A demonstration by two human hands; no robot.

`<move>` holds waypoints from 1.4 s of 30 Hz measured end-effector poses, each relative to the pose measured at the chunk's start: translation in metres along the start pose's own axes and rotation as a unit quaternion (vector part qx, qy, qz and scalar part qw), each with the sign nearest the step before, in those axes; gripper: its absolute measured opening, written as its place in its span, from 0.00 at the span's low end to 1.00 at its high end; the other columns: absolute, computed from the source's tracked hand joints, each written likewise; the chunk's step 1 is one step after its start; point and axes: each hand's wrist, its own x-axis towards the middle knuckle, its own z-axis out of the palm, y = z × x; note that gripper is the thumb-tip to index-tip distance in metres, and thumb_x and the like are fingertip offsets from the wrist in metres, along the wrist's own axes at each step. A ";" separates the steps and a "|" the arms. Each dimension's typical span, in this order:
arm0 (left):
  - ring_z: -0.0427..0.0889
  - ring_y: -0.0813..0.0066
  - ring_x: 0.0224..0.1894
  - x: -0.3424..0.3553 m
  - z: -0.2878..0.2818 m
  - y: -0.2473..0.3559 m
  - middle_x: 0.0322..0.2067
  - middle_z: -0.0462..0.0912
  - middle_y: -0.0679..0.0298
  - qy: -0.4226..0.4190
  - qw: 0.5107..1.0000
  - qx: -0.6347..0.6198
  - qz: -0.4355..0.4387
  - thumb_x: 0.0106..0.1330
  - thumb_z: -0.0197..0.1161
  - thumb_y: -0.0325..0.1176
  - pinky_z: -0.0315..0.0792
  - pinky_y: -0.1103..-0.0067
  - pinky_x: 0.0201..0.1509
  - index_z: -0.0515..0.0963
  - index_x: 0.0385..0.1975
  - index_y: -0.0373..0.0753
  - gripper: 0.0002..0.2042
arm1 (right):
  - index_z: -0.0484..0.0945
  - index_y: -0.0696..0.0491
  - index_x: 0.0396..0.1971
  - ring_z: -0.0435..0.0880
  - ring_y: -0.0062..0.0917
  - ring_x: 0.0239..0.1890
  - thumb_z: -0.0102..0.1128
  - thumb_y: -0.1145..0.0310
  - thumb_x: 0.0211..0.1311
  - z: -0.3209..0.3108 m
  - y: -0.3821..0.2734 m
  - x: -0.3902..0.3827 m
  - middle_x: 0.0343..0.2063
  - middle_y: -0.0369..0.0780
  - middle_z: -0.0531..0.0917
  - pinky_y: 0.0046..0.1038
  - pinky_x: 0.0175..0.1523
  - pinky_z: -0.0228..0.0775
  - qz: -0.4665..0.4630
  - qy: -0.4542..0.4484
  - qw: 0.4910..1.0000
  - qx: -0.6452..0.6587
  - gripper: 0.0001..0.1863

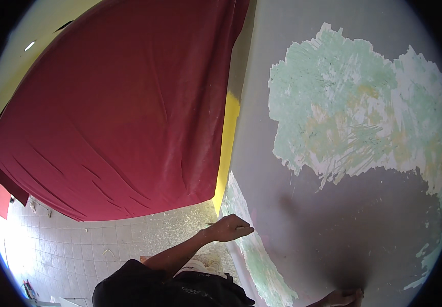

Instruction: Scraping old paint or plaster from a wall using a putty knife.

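My left hand (229, 228) is closed in a fist beside a scraped, pale green and white strip (259, 271) low on the grey wall (308, 215). A thin dark tip pokes out behind its knuckles; I cannot make out what it belongs to. At the lower edge, my right hand (342, 298) is close to the grey surface with its fingers curled. Whatever it grips, if anything, is hidden, and the picture cuts the hand off. Higher on the wall spreads a large ragged patch (333, 97) of pale green, white and yellowish streaks, where the grey coat is gone.
A big dark red cloth (123, 117) hangs at the left, its lower edge above the floor. Beside it runs a yellow painted strip (228, 138). Pale floor tiles (88, 245) carry scattered flakes and debris. Bright light comes in at the far left.
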 end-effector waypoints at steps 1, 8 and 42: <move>0.58 0.76 0.21 -0.001 0.000 -0.001 0.14 0.63 0.54 -0.001 1.000 0.000 0.000 0.71 0.56 0.41 0.62 0.69 0.28 0.68 0.23 0.28 0.21 | 0.71 0.55 0.28 0.66 0.15 0.12 0.53 0.60 0.70 0.001 0.000 0.001 0.16 0.33 0.73 0.21 0.14 0.59 -0.004 0.002 1.000 -0.001 0.15; 0.58 0.77 0.21 -0.010 -0.006 -0.018 0.13 0.63 0.54 0.019 1.000 0.001 -0.021 0.71 0.56 0.43 0.61 0.69 0.27 0.70 0.22 0.27 0.23 | 0.72 0.54 0.26 0.65 0.15 0.12 0.53 0.60 0.70 0.003 -0.001 0.004 0.15 0.32 0.73 0.22 0.13 0.60 -0.025 -0.007 0.999 -0.035 0.15; 0.70 0.57 0.33 -0.007 -0.034 -0.031 0.27 0.71 0.55 0.270 0.917 0.226 0.185 0.63 0.67 0.37 0.64 0.65 0.39 0.73 0.29 0.35 0.12 | 0.77 0.62 0.32 0.68 0.22 0.17 0.46 0.77 0.58 -0.018 -0.024 0.021 0.23 0.41 0.78 0.25 0.20 0.56 0.182 -0.151 0.971 -0.019 0.09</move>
